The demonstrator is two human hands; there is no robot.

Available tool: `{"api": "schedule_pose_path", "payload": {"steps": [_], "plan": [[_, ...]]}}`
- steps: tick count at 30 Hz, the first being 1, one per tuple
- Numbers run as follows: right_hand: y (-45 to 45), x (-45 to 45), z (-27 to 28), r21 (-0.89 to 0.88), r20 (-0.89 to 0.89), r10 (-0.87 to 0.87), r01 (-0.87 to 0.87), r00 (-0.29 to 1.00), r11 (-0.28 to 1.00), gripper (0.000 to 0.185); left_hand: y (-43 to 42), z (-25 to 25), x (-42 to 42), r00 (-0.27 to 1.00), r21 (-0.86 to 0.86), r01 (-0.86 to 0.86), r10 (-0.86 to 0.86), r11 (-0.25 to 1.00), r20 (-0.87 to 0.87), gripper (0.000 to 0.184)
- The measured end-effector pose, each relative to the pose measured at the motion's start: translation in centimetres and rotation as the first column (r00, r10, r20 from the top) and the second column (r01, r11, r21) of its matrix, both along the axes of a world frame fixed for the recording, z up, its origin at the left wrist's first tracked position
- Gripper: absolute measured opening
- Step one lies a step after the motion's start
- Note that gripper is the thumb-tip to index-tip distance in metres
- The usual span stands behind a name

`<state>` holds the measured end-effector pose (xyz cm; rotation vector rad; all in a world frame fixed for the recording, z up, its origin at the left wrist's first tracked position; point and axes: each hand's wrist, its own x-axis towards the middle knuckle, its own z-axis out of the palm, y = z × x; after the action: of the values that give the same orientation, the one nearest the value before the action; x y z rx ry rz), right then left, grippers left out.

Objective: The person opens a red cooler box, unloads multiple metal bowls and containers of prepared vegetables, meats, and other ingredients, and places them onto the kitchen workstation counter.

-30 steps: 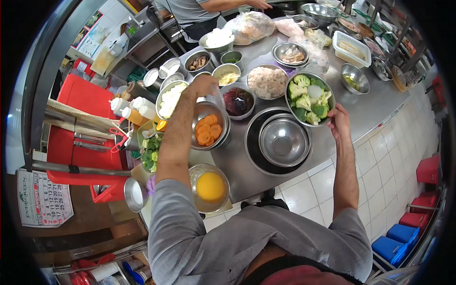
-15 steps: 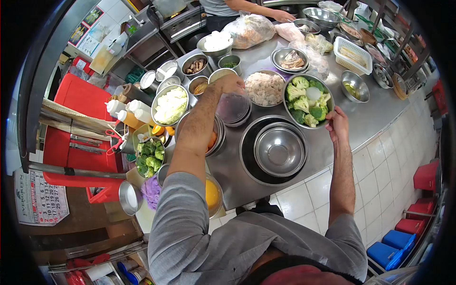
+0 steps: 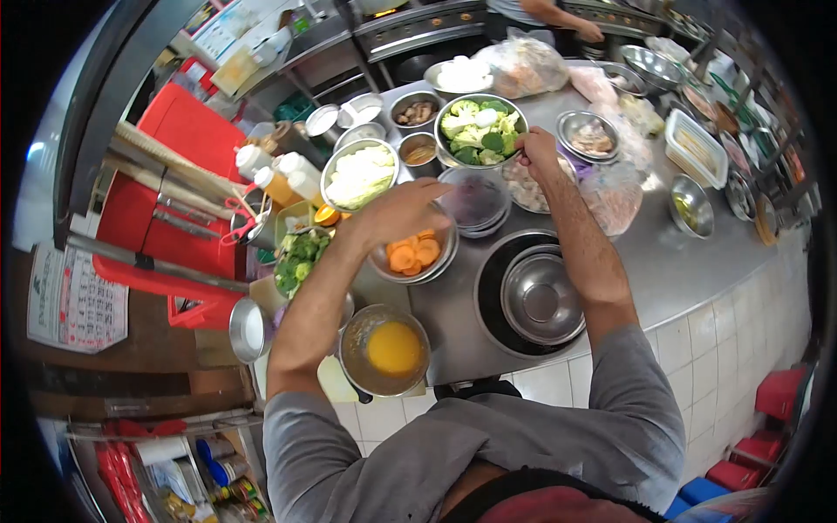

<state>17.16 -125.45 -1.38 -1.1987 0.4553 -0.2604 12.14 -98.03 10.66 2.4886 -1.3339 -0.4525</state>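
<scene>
My right hand (image 3: 538, 155) grips the near right rim of a steel bowl of broccoli (image 3: 479, 131), held over the back containers. Between the broccoli pieces lies something pale. My left hand (image 3: 403, 212) stretches its fingers, slightly blurred, above the back edge of a bowl of sliced carrots (image 3: 413, 254), holding nothing I can see. Just right of its fingertips stands a round container with a clear lid (image 3: 475, 199) and dark contents. A bowl of chopped cabbage (image 3: 359, 174) sits behind my left wrist. Minced meat (image 3: 526, 187) shows partly behind my right forearm.
Nested steel bowls (image 3: 540, 296) stand at the table's front edge. A bowl of yellow liquid (image 3: 384, 350) is near my body. Sauce bottles (image 3: 279, 179) and another broccoli bowl (image 3: 301, 261) stand at left. A co-worker's arm (image 3: 558, 16) shows at the stove.
My right hand has carried the broccoli bowl left and back, away from the table's right side. My left hand has pulled back from the far containers toward the carrots. The view has shifted.
</scene>
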Motion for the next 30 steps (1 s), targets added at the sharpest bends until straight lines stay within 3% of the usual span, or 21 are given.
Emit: {"api": "schedule_pose_path", "payload": {"steps": [5, 8, 11, 14, 15, 16, 17, 18, 20, 21, 25, 30], "plan": [[2.2, 5.5, -3.4, 0.049, -0.005, -0.039, 0.039, 0.999, 0.998, 0.010, 11.3, 6.3, -9.3, 0.920, -0.170, -0.391, 0.386, 0.905, -0.061, 0.058], [2.6, 5.6, -3.0, -0.093, -0.050, 0.048, -0.053, 0.998, 0.994, 0.013, 19.0, 5.5, -14.9, 0.777, -0.197, -0.627, 0.624, 0.754, -0.083, 0.056], [2.1, 6.2, -3.5, -0.055, -0.102, 0.161, -0.167, 0.982, 0.984, 0.015, 25.4, 3.4, -20.7, 0.633, -0.209, -0.762, 0.772, 0.612, -0.046, 0.055], [2.2, 5.1, -2.6, -0.098, -0.240, 0.170, -0.198, 0.956, 0.975, 0.014, 30.5, 0.8, -26.7, 0.423, -0.244, -0.899, 0.865, 0.364, -0.271, 0.055], [2.2, 4.6, -1.8, -0.200, -0.292, 0.172, -0.236, 0.941, 0.951, 0.016, 32.2, -0.2, -28.6, 0.378, -0.256, -0.917, 0.873, 0.307, -0.309, 0.056], [2.4, 4.5, -1.7, -0.369, -0.243, 0.034, -0.125, 0.969, 0.921, 0.017, 33.8, -1.0, -30.2, 0.380, -0.262, -0.916, 0.871, 0.305, -0.312, 0.056], [2.5, 4.5, -1.5, -0.519, -0.172, -0.094, -0.009, 0.981, 0.855, 0.019, 35.2, -1.8, -31.8, 0.308, -0.273, -0.938, 0.872, 0.212, -0.381, 0.056], [1.2, 5.3, -2.2, -0.683, -0.151, -0.092, -0.037, 0.984, 0.729, 0.024, 36.8, -2.4, -33.1, 0.235, -0.269, -0.956, 0.861, 0.119, -0.450, 0.056], [1.5, 5.0, -2.4, -0.792, 0.085, -0.246, 0.216, 0.965, 0.571, 0.026, 40.0, -3.4, -35.1, 0.238, -0.252, -0.958, 0.865, 0.135, -0.441, 0.055], [2.5, 3.7, -0.1, -0.795, -0.073, -0.198, 0.063, 0.978, 0.603, 0.025, 41.6, -4.0, -35.7, 0.226, -0.265, -0.958, 0.866, 0.113, -0.447, 0.055], [8.8, 0.4, 3.5, -0.888, -0.008, -0.238, 0.103, 0.971, 0.449, 0.027, 47.0, -5.3, -37.1, 0.181, -0.246, -0.966, 0.879, 0.075, -0.442, 0.054], [11.3, 3.4, 3.6, -0.981, -0.082, -0.175, -0.049, 0.981, 0.188, 0.034, 49.5, -8.2, -38.7, 0.097, -0.269, -0.963, 0.925, -0.006, -0.367, 0.053]]}}
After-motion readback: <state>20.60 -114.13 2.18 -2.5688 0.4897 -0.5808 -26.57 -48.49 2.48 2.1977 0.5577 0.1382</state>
